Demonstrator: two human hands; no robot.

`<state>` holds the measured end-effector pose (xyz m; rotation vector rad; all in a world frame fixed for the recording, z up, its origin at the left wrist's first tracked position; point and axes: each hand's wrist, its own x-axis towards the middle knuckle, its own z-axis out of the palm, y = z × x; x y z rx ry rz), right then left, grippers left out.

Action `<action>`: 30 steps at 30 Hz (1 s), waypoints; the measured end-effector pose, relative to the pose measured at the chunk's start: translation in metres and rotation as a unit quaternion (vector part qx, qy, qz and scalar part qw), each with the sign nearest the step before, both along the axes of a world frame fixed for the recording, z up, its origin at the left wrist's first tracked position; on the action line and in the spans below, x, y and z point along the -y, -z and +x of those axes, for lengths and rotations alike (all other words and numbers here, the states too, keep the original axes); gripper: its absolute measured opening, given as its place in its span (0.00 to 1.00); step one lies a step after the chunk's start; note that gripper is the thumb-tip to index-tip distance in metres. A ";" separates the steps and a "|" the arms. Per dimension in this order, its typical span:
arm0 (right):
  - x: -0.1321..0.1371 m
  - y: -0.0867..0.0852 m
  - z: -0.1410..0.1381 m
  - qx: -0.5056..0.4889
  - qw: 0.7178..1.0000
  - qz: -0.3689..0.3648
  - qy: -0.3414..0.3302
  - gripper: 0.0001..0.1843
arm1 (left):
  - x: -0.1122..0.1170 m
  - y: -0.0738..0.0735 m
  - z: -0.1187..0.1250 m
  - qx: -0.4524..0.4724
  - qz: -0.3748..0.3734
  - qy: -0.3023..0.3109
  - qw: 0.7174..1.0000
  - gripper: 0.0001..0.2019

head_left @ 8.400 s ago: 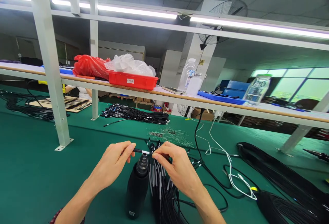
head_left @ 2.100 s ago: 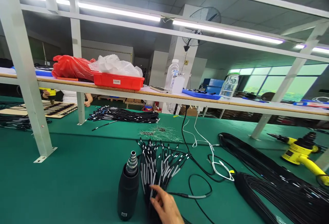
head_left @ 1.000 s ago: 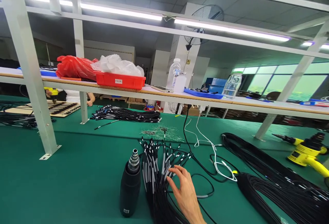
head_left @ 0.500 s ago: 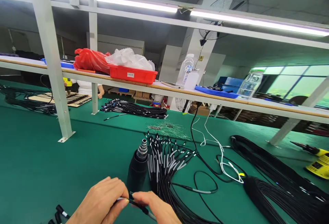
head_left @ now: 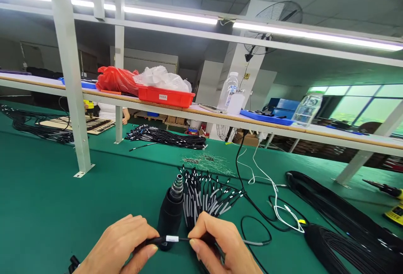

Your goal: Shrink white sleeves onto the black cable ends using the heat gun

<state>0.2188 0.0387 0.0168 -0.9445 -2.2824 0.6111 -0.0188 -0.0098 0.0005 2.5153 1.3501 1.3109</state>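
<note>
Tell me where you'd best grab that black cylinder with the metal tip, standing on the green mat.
Grip the black cylinder around its wide body, below the stepped metal tip, coming from the left. It stands on end, the body is smooth, and the bunch of cables crowds its right side.

We can't see all of the left hand (head_left: 118,244) or right hand (head_left: 217,242); the bottom edge cuts them off.

Matt black plastic sheathing is seen on the cable (head_left: 160,240), a smooth white sleeve (head_left: 172,238) is fitted around it, bright ribbed metal is shown on the nozzle (head_left: 177,186) of a matt black cylinder (head_left: 170,219), and a matt green covering is laid on the counter (head_left: 94,194)
</note>
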 end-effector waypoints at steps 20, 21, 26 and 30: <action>-0.022 -0.037 -0.011 -0.088 0.983 -0.158 0.019 0.08 | -0.034 -0.015 0.008 0.068 -0.209 -0.007 0.975 0.15; -0.023 -0.036 -0.011 -0.085 0.983 -0.159 0.021 0.08 | -0.034 -0.016 0.008 0.070 -0.204 -0.004 0.976 0.16; -0.029 -0.030 -0.013 -0.076 0.984 -0.162 0.027 0.09 | -0.035 -0.016 0.007 0.078 -0.166 0.005 0.983 0.17; -0.033 -0.025 -0.014 -0.068 0.987 -0.146 0.022 0.08 | -0.033 -0.011 0.005 0.094 -0.177 -0.012 0.980 0.17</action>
